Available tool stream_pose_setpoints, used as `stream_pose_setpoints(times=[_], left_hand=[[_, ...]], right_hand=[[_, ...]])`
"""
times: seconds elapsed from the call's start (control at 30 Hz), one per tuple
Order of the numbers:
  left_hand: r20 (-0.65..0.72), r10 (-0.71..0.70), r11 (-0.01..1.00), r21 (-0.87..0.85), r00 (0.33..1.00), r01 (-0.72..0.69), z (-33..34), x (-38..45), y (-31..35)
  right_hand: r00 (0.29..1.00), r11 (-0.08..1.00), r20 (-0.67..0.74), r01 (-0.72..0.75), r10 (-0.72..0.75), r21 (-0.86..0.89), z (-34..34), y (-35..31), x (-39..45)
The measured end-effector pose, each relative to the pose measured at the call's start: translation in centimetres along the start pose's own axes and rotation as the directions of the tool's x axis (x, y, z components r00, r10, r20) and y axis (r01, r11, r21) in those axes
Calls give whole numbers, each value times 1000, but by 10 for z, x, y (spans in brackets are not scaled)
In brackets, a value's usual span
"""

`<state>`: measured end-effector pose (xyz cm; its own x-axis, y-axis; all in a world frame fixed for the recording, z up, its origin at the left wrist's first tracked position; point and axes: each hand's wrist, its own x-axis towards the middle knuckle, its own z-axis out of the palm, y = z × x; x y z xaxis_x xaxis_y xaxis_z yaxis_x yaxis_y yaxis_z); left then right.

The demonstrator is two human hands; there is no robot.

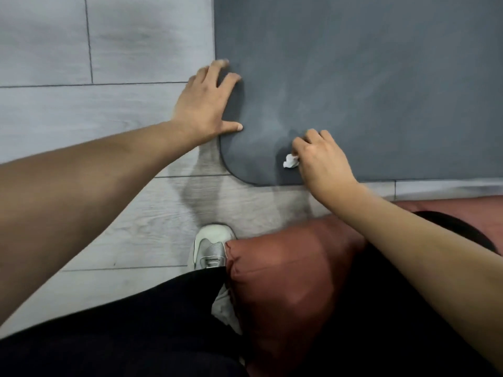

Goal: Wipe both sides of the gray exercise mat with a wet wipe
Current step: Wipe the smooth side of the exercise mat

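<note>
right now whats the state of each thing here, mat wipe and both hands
gray exercise mat: flat on the floor, streaky near its rounded corner
wet wipe: crumpled, on the mat
right hand: grips the wipe
left hand: fingers spread, pressing the mat's edge
white sneaker: on the floor beside the mat

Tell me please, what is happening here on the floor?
A person is crouching at the corner of a gray mat that lies flat on a light wood floor. The left hand rests spread on the mat's left edge with straight fingers, as if holding it down. The right hand holds a crumpled white wipe near the rounded corner of the mat. Pale streaks show on the mat near both hands. A white shoe stands on the floor below.
</note>
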<state>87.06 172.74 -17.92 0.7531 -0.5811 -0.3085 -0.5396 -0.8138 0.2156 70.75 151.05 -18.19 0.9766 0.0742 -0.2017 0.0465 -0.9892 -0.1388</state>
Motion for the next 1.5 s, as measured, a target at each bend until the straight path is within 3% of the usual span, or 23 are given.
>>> stream_pose_setpoints(times=[0.07,0.1,0.27,0.37,0.47,0.57,0.67,0.73,0.8,0.83,0.9,0.97,1.03,1.07,1.13,1.2,1.23,1.27,1.3,1.37,1.43,1.5], left_hand=[[-128,121,990,88,984,-111,13,-17,13],[-179,177,983,73,968,-166,22,-26,17],[-196,103,953,-262,975,-153,46,-59,9],[-144,83,940,-317,986,-126,56,-74,8],[-220,51,932,-340,974,-126,67,-77,14],[-300,9,923,-365,954,-124,77,-79,21],[-327,-16,918,-380,945,-116,81,-79,22],[-360,5,933,-334,933,-134,77,-77,23],[-383,48,959,-241,922,-150,70,-73,25],[-389,61,969,-200,919,-148,66,-69,25],[-396,73,979,-144,915,-141,58,-58,25],[-396,98,981,-118,913,-156,52,-44,27],[-397,128,977,-105,909,-183,50,-32,30],[-397,134,978,-93,908,-185,49,-26,33],[-404,104,989,-58,909,-139,44,-14,36],[-400,66,996,-23,914,-82,37,5,36],[-401,58,998,-2,914,-65,33,17,35],[-415,47,999,12,908,-47,29,31,33],[-433,29,1000,12,901,-26,25,46,30],[-433,-17,1000,-26,901,6,21,78,26],[-393,-60,997,-71,917,35,21,102,26],[-360,-81,995,-81,929,55,24,112,28]], right_hand=[[996,992,-29,-84,87,92,5,-20,2],[997,986,-53,-52,61,156,7,-32,6],[946,925,-133,317,-294,208,17,-80,21],[876,864,-23,479,-482,157,9,-52,13],[763,765,67,637,-643,94,-4,-6,11],[719,720,40,694,-694,14,-10,17,32],[830,840,-143,543,-540,-21,-9,33,95],[918,957,-298,287,-260,50,-14,43,149],[936,980,-351,76,-8,181,-16,39,186],[931,973,-366,86,-2,214,-14,27,195],[913,936,-335,303,-232,177,-11,-3,197],[806,817,-227,573,-547,65,-9,-21,186],[717,733,-189,680,-671,-22,-17,-16,198],[708,733,-212,677,-673,-67,-22,-9,213],[758,818,-317,559,-569,-133,-25,11,255],[838,963,-484,267,-251,-37,-30,32,297],[865,992,-500,94,-37,89,-30,38,310],[870,978,-474,-43,138,205,-29,38,314],[861,957,-460,-94,217,275,-26,36,314],[873,960,-471,9,129,280,-25,36,310],[877,968,-461,215,-133,130,-33,58,309],[864,965,-434,255,-255,-59,-50,99,322]])
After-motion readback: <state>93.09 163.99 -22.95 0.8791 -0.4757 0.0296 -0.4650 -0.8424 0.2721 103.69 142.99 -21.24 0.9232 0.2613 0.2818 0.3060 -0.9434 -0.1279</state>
